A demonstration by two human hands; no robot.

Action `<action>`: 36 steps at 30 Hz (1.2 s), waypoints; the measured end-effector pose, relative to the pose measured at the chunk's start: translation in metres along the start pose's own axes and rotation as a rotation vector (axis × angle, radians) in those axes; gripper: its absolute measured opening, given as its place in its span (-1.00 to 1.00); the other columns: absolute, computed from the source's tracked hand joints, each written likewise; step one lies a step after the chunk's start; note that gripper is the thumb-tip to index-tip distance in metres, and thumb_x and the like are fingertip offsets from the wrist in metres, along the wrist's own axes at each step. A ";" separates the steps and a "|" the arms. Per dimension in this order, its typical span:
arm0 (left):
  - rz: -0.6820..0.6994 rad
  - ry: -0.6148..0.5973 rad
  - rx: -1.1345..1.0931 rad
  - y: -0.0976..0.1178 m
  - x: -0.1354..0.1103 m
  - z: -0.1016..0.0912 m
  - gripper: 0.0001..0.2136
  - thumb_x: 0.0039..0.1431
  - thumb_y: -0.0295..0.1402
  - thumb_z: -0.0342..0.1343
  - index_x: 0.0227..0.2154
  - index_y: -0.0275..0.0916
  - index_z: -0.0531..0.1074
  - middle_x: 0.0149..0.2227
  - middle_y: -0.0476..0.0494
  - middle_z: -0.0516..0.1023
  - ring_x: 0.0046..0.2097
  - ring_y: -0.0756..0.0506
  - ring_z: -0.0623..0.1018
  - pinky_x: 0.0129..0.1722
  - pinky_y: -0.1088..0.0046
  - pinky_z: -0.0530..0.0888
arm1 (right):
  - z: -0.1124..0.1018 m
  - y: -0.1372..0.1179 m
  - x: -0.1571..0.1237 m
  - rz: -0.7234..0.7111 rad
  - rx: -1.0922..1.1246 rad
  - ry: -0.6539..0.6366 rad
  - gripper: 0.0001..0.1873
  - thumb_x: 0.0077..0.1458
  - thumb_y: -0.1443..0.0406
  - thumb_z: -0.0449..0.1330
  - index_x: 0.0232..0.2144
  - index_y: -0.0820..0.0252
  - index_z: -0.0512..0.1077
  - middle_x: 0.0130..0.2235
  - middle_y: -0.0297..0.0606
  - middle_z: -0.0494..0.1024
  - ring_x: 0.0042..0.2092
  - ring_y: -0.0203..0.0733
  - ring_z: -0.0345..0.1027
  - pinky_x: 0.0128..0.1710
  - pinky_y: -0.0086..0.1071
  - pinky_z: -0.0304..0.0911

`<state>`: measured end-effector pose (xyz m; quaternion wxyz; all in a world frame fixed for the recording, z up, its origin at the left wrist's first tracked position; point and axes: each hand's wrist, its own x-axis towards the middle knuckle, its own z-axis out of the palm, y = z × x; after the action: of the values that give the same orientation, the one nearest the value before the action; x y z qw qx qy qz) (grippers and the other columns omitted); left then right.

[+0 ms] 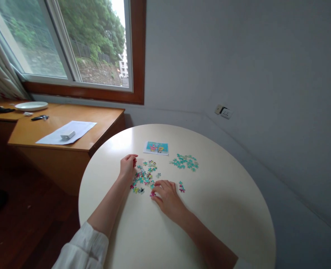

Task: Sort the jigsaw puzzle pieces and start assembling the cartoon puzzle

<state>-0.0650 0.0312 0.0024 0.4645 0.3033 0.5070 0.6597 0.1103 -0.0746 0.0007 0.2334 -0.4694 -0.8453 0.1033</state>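
The left hand [128,165] is curled, its grip hidden from me, beside mixed puzzle pieces [149,175] on the table [224,201], a pink piece [152,194] sits by the right hand [168,197], whether pinched I can't tell, and a small pink-and-teal cluster [181,187] lies lengthwise away from the person.

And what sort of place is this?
Probably a room in a home: a curtain beside the window, a wooden desk, and a round table with puzzle pieces spread on it.
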 end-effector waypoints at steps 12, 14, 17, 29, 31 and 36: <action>0.018 0.004 0.016 -0.004 0.001 0.000 -0.85 -0.32 -0.40 0.02 -0.60 -0.32 0.42 -0.74 0.08 0.23 -0.64 0.10 0.17 -0.63 0.56 0.07 | -0.003 0.001 0.000 0.022 0.007 -0.025 -0.86 -0.02 0.31 0.25 -0.34 0.13 0.41 -0.18 -0.31 0.46 -0.09 -0.20 0.24 -0.10 -0.28 0.06; 0.018 0.003 0.018 -0.004 0.000 0.000 -0.86 -0.32 -0.41 0.02 -0.61 -0.33 0.42 -0.74 0.08 0.22 -0.64 0.10 0.17 -0.63 0.56 0.08 | -0.004 0.001 0.001 0.039 0.000 -0.029 -0.86 -0.03 0.30 0.26 -0.35 0.13 0.40 -0.20 -0.31 0.46 -0.10 -0.20 0.25 -0.11 -0.28 0.05; 0.014 0.001 0.023 -0.003 0.000 -0.001 -0.87 -0.30 -0.41 0.02 -0.61 -0.33 0.42 -0.74 0.08 0.22 -0.65 0.10 0.18 -0.63 0.56 0.08 | -0.004 0.001 0.001 0.049 -0.021 -0.036 -0.86 -0.03 0.29 0.26 -0.36 0.12 0.39 -0.22 -0.31 0.46 -0.11 -0.20 0.26 -0.13 -0.29 0.06; 0.019 -0.012 0.012 -0.004 0.000 -0.001 -0.89 -0.26 -0.42 0.03 -0.61 -0.32 0.42 -0.74 0.09 0.22 -0.66 0.11 0.17 -0.63 0.56 0.09 | -0.004 0.003 0.000 0.077 -0.031 -0.012 -0.83 -0.06 0.26 0.28 -0.43 0.15 0.35 -0.27 -0.30 0.44 -0.17 -0.17 0.26 -0.19 -0.29 0.08; 0.018 -0.010 0.010 -0.004 0.000 -0.001 -0.90 -0.26 -0.43 0.03 -0.61 -0.32 0.42 -0.74 0.08 0.22 -0.66 0.11 0.17 -0.63 0.56 0.09 | -0.005 0.003 0.000 0.072 -0.023 -0.020 -0.84 -0.06 0.28 0.28 -0.45 0.16 0.35 -0.27 -0.30 0.44 -0.18 -0.18 0.26 -0.19 -0.29 0.08; 0.020 -0.006 0.004 -0.003 0.000 0.000 -0.89 -0.27 -0.45 0.02 -0.60 -0.33 0.42 -0.75 0.09 0.21 -0.66 0.11 0.17 -0.63 0.57 0.08 | -0.005 0.003 0.000 0.060 -0.005 -0.025 -0.85 -0.05 0.29 0.28 -0.43 0.16 0.36 -0.29 -0.31 0.45 -0.18 -0.19 0.26 -0.18 -0.30 0.07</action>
<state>-0.0643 0.0309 -0.0005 0.4589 0.3113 0.5037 0.6624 0.1149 -0.0726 0.0034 0.2185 -0.4937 -0.8339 0.1142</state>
